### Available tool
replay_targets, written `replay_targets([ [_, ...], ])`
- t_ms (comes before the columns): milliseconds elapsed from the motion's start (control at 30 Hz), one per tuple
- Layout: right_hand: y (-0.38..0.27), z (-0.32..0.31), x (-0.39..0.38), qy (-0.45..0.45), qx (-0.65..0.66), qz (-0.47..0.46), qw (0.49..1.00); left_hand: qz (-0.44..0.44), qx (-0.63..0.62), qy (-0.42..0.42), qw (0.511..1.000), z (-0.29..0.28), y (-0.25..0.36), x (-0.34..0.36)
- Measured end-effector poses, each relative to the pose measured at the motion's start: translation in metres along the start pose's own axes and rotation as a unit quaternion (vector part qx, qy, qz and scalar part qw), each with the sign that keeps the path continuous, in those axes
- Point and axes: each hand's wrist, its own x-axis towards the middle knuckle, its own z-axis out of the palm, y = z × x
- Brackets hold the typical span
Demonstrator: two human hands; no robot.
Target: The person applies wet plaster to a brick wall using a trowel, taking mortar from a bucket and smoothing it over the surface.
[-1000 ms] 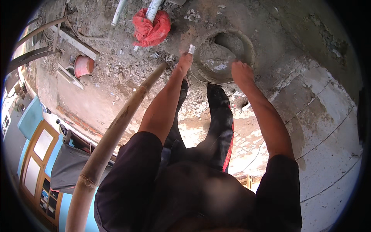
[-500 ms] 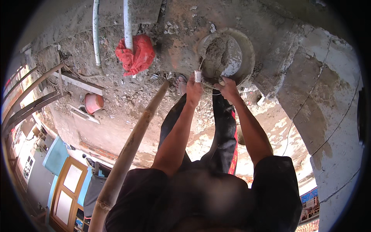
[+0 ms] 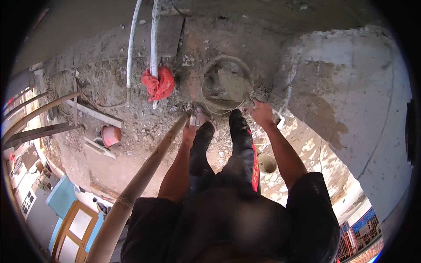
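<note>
A round bucket (image 3: 250, 72) holding wet grey mortar (image 3: 234, 83) stands just ahead of my feet, its thin wire handle hanging on the near side. My right hand (image 3: 262, 114) is closed at the bucket's right edge, around what looks like a trowel; its grip is hidden in the fingers and grey mortar (image 3: 263, 93) lies just beyond the hand. My left hand (image 3: 189, 133) is closed on a small pale flat piece (image 3: 193, 119), its kind unclear. That hand is left of the bucket, beside my left foot and close to the top of a bamboo pole (image 3: 153, 160).
Two pale pipes (image 3: 155, 37) reach down at the upper left, one with a red plastic bag (image 3: 161, 83) around it. A reddish bucket (image 3: 111, 136) and wooden boards (image 3: 98, 115) lie farther left. Rubble covers the ground. A grey wall (image 3: 324, 92) rises at right.
My left hand has moved left, away from the bucket, with the pale piece. My right hand has shifted to the bucket's right edge. The view has shifted, and the bucket appears lower and farther left.
</note>
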Motion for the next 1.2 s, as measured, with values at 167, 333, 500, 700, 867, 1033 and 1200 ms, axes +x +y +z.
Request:
replay_targets([
  [167,-0.084,-0.178,-0.055,-0.010,-0.098,-0.066,0.993,0.020,0.118,-0.015,0.993,-0.073,-0.144,-0.039],
  [333,-0.144,-0.331,-0.140,-0.019,-0.179,-0.169,0.969,-0.105,0.120,-0.039,0.986,-0.096,-0.077,-0.117],
  [500,-0.219,-0.450,-0.139,-0.341,-0.061,0.019,0.938,-0.308,-0.026,-0.001,0.951,-0.100,-0.101,-0.174],
  [700,-0.199,-0.610,-0.031,-0.090,-0.101,0.020,0.991,-0.274,-0.060,-0.005,0.960,-0.074,-0.112,-0.215],
  [867,-0.214,-0.690,-0.081,0.120,-0.002,-0.068,0.990,-0.207,-0.024,0.013,0.978,-0.068,-0.094,-0.217],
  [1033,-0.173,-0.554,-0.082,0.207,0.398,-0.156,0.880,0.069,0.190,-0.022,0.979,-0.070,-0.075,-0.190],
  [1200,-0.140,-0.318,0.020,0.212,0.831,0.080,0.508,-0.071,0.011,0.024,0.997,-0.062,0.038,-0.181],
])
